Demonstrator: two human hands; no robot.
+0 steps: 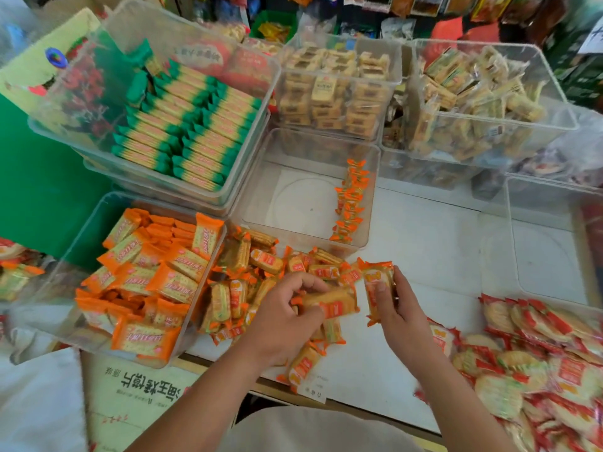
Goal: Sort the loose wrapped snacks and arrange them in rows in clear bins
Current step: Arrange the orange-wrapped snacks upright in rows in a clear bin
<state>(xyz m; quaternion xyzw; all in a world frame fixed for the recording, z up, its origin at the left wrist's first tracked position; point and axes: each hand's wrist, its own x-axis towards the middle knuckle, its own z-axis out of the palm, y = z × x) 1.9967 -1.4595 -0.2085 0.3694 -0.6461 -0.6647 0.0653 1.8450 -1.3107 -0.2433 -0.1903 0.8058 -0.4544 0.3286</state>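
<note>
Left hand (287,316) fingers (306,280) grip orange snack (337,303); right hand (396,309) pinches second packet (378,283); wrapper print blurred; red packets (528,370) cut off right.

- The person's left hand (287,318) and right hand (396,316) were both bare, with short, plain fingernails.
- The left forearm (202,396) and right forearm (456,396) were uncovered along their whole visible length.
- A pale beige garment (319,432) of smooth, plain fabric covered the person's front at the bottom edge of the view.
</note>
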